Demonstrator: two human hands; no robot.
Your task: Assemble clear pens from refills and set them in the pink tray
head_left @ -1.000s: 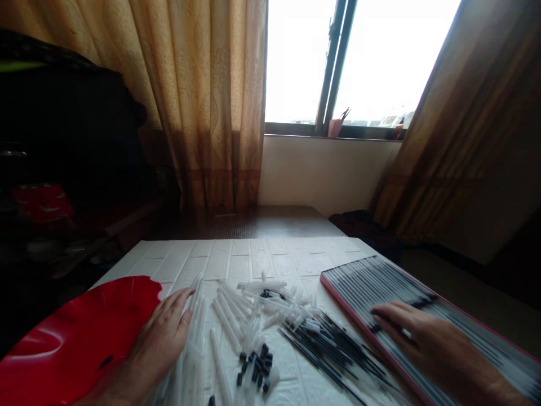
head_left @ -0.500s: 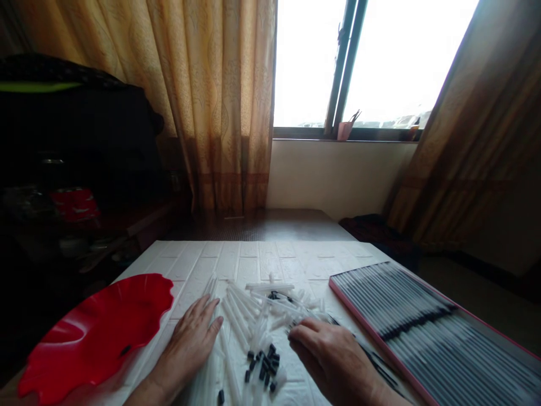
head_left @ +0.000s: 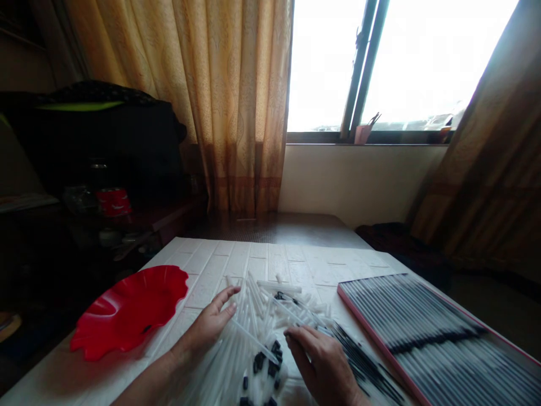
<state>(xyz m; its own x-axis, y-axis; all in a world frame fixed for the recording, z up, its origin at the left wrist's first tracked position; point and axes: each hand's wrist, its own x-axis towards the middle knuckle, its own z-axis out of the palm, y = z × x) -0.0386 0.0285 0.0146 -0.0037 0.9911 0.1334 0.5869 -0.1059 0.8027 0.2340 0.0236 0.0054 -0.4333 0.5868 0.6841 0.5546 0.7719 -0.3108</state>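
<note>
My left hand (head_left: pixel 214 317) is raised a little above a heap of clear plastic tubes (head_left: pixel 220 361). A single clear plastic tube (head_left: pixel 256 340) slants down to the right from under its thumb, apparently gripped. Below that tube's far end lie several short black caps (head_left: pixel 274 361). On the right, my right hand (head_left: pixel 319 355) has its thumb and fingers pinched together beside small translucent pieces (head_left: pixel 321 310); what they hold is hidden. Thin black rods (head_left: pixel 366 358) lie just right of this hand.
A red wavy-edged bowl (head_left: pixel 127 304) with a small dark piece in it stands at left. At right lies a pink-edged tray (head_left: pixel 367 327) filled with rows of capped clear tubes. The white brick-patterned tabletop (head_left: pixel 270 252) reaches toward the curtain (head_left: pixel 240 113) and window.
My left hand has lifted from the heap, and a tube now slants from it over the black caps. My right hand stays pinched near the small pieces. The view has swung left.
</note>
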